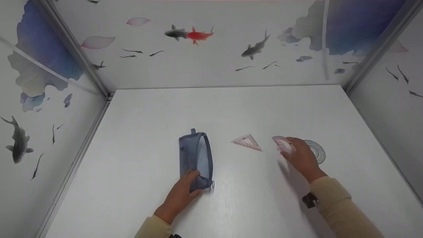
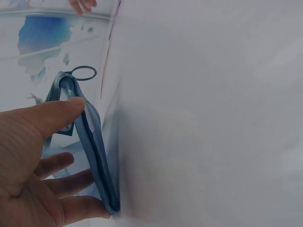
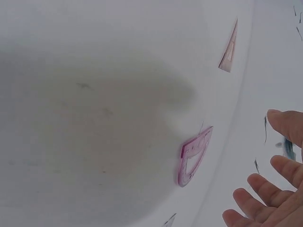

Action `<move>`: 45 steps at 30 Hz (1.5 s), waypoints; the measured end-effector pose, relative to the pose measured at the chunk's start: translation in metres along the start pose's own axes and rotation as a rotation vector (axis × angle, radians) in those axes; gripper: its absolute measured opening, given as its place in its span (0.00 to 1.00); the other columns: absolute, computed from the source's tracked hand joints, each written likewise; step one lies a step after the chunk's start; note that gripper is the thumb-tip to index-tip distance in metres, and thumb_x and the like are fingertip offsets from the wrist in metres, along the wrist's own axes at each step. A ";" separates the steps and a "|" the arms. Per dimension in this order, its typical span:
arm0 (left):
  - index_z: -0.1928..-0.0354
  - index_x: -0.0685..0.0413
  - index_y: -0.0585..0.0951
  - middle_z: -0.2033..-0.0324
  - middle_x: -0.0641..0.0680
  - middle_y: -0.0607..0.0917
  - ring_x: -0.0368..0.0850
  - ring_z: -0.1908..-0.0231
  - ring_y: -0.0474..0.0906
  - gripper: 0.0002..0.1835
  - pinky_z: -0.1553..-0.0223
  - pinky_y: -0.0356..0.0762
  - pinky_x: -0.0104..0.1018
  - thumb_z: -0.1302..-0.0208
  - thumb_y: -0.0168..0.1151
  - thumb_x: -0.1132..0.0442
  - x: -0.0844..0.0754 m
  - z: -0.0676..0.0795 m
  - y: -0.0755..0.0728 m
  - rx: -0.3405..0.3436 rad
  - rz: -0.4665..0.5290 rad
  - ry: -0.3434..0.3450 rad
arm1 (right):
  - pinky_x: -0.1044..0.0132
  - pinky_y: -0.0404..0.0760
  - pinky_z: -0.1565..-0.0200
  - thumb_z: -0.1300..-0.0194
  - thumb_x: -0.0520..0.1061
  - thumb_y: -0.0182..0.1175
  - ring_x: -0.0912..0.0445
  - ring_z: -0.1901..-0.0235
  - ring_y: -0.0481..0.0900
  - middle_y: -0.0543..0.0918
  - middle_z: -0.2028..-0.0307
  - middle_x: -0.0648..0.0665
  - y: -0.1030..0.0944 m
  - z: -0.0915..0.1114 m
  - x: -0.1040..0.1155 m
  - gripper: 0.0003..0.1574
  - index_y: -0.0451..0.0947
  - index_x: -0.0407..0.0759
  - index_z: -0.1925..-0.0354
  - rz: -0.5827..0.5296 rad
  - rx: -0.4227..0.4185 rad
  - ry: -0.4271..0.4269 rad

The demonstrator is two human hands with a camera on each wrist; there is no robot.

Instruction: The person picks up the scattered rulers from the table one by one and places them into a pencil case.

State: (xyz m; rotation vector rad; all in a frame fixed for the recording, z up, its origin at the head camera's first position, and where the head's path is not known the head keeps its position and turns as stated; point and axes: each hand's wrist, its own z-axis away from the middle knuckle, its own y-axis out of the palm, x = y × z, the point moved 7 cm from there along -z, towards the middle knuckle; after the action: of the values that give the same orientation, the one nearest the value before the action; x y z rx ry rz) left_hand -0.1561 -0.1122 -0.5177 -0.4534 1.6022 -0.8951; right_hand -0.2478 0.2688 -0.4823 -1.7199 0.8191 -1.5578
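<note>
A blue-grey zip pencil case (image 1: 188, 152), its mouth partly open, lies on the table left of centre. My left hand (image 1: 180, 195) holds it by the near end. In the left wrist view the thumb lies on the zip edge (image 2: 92, 142) and the other fingers are behind it. My right hand (image 1: 302, 155) hovers by a pink protractor (image 1: 279, 139). The right wrist view shows those fingers spread and apart from the protractor (image 3: 190, 145), which rests on the table. A pink set square (image 1: 253, 143) lies between the case and the protractor.
Partly hidden behind the right hand is a clear, greenish round-edged protractor (image 1: 321, 154). White panels printed with fish and blue patches enclose the white table (image 1: 138, 115) at the back and both sides. A zip pull ring (image 2: 84, 67) sticks out from the case's near end.
</note>
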 end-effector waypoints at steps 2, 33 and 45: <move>0.38 0.57 0.70 0.37 0.65 0.70 0.64 0.38 0.69 0.30 0.40 0.70 0.57 0.41 0.69 0.63 0.000 0.000 0.000 -0.002 -0.003 0.000 | 0.39 0.60 0.34 0.35 0.41 0.61 0.33 0.36 0.62 0.67 0.38 0.25 -0.001 -0.001 -0.003 0.35 0.63 0.27 0.36 -0.006 0.010 0.014; 0.39 0.55 0.70 0.40 0.64 0.72 0.62 0.41 0.72 0.30 0.42 0.73 0.55 0.42 0.70 0.62 -0.001 0.001 0.000 -0.020 -0.034 -0.001 | 0.36 0.58 0.35 0.33 0.44 0.59 0.30 0.34 0.57 0.60 0.34 0.23 -0.016 0.005 -0.055 0.38 0.58 0.30 0.32 -0.013 0.041 0.159; 0.37 0.55 0.69 0.39 0.64 0.71 0.63 0.39 0.70 0.31 0.41 0.72 0.56 0.42 0.69 0.62 -0.001 0.001 0.002 -0.001 -0.046 -0.016 | 0.34 0.56 0.35 0.32 0.46 0.57 0.28 0.35 0.56 0.58 0.34 0.22 -0.018 0.006 -0.080 0.41 0.54 0.29 0.30 -0.011 0.077 0.253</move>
State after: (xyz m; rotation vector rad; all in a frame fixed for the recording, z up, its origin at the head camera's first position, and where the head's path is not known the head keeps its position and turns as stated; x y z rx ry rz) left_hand -0.1545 -0.1101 -0.5184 -0.4983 1.5834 -0.9230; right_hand -0.2490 0.3446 -0.5140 -1.4942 0.8609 -1.8154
